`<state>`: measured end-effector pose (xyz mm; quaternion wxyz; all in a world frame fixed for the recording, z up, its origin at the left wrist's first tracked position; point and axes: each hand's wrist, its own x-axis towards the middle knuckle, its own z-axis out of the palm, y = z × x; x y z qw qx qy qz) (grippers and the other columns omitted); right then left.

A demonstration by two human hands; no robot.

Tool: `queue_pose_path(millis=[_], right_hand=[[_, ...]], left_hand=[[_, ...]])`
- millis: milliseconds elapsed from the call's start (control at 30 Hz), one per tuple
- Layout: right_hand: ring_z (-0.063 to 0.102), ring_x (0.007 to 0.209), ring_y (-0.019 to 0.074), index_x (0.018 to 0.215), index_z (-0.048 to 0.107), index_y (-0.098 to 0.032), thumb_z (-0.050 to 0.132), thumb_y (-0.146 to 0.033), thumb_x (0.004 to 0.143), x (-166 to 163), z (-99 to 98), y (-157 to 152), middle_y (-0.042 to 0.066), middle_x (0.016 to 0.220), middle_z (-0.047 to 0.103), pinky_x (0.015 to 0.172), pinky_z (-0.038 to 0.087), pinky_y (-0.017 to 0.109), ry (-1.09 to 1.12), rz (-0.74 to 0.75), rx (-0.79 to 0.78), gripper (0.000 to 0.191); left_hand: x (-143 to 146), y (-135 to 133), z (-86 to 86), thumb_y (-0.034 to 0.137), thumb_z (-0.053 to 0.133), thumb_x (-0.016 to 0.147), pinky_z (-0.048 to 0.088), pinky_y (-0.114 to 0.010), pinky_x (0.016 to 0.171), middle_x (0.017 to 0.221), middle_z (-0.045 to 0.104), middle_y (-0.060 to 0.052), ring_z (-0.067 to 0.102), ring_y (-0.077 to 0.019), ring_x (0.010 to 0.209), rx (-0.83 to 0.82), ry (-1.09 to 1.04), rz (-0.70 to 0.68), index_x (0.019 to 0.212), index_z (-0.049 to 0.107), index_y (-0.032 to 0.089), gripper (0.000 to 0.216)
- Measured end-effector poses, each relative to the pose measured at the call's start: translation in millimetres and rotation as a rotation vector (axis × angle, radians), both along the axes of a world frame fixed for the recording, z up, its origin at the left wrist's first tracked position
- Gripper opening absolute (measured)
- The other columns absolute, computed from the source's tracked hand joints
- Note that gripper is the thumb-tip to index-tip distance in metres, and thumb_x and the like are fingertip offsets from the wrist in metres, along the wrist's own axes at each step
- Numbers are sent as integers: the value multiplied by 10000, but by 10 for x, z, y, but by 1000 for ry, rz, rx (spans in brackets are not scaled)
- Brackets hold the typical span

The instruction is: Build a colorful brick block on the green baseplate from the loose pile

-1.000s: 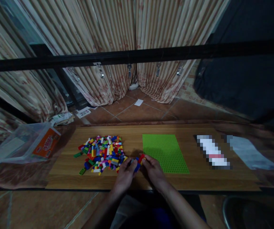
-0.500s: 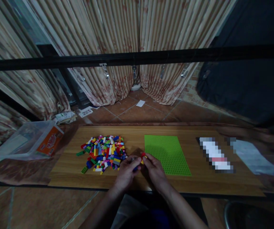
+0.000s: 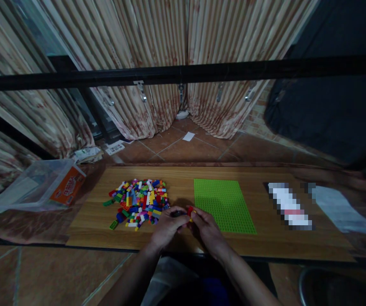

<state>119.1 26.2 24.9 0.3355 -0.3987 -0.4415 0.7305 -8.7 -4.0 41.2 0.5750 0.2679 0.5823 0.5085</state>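
Observation:
Small red and yellow toy building bricks (image 3: 190, 210) are pinched between my two hands, above the near part of the table. My left hand (image 3: 167, 225) is closed, its thumb and fingertips against the left side of the bricks. From the other side, my right hand (image 3: 206, 228) grips them between thumb and fingers. How the bricks join is mostly hidden by the fingers. Left of my hands lies a loose pile of multicoloured bricks (image 3: 143, 202). A green studded baseplate (image 3: 223, 202) lies flat just beyond and right of my right hand.
The wooden table (image 3: 90, 229) ends close to my body. A clear plastic bin (image 3: 42, 187) with an orange label stands off its left end. At right lie a blurred-out phone-shaped item (image 3: 290, 206) and a white sheet (image 3: 342, 208). A dark bar (image 3: 183, 74) crosses beyond the table.
My hands stay together on the red and yellow bricks, with small shifts of the fingers. A blue piece seen under the left fingers earlier is now out of sight. The view has shifted slightly.

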Motion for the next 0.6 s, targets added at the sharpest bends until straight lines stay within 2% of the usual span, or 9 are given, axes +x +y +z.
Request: queue_pose_path(millis=[167,300,433,500,600], right_hand=[[376,478,79,838,668,-186,637,-551,773,31,49,0,-52,550,491,464,276,208,-1,26,22,372],[392,498,78,947,684,-182,656,-565,759,56,95,16,-42,591,523,480,272,210,34,48,5,427],[424,521,88,999,692,-194,650,-571,762,69,47,30,-31,607,557,503,303,214,71,77,-14,447],[449,517,95,1069,676,-203,641,-566,764,75,6,40,-29,626,583,508,331,220,36,42,-19,475],[566,622,134,1137,654,-198,611,-522,788,97,-35,67,11,774,670,601,438,263,-103,-68,88,478]], left_hand=[[-30,11,54,252,697,592,288,-189,420,478,507,56,381,-55,406,38,119,-52,691,641,141,159],[-12,18,35,244,691,577,272,-189,425,472,501,56,372,-53,409,24,69,-18,697,642,140,166],[-3,39,0,270,693,582,265,-194,435,478,485,63,373,-58,417,21,28,9,710,636,151,184],[-20,64,-7,267,674,607,298,-202,467,501,500,55,407,-72,450,69,157,3,681,639,158,136],[-66,113,-10,211,640,647,366,-221,560,578,569,27,507,-113,553,160,536,-21,643,642,173,39]])
